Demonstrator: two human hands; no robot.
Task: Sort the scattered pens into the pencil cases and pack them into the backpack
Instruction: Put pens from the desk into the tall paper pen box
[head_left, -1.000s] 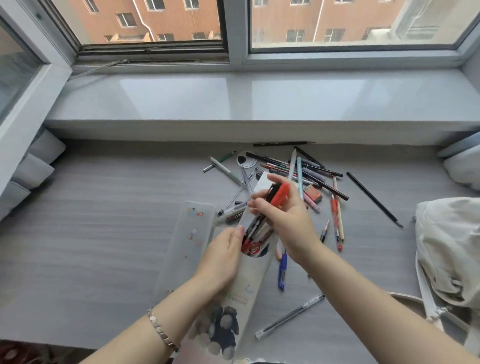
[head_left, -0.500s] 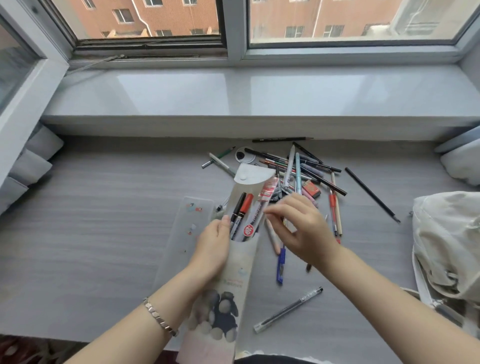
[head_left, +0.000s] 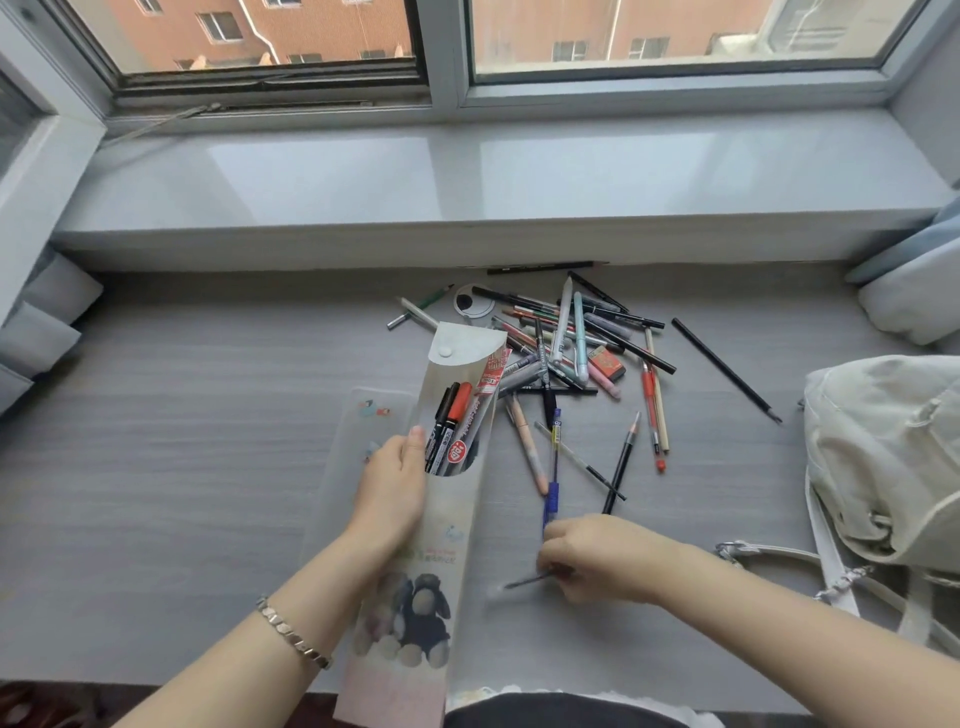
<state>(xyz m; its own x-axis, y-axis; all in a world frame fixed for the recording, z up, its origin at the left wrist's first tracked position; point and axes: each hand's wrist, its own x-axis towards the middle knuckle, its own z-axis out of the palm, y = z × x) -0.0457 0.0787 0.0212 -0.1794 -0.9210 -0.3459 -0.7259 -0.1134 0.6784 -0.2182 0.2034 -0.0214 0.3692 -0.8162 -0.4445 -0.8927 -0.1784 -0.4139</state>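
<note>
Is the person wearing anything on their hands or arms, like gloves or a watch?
No gloves and no watch. Both forearms are bare, with no sleeves showing. The left hand has a silver bracelet of chunky metal links round its wrist. The right hand and its wrist have nothing on them. No rings can be seen on the fingers that show.

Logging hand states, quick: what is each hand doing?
Left hand: closed on the translucent plastic pencil case.
Right hand: closed on a thin clear pen.
</note>
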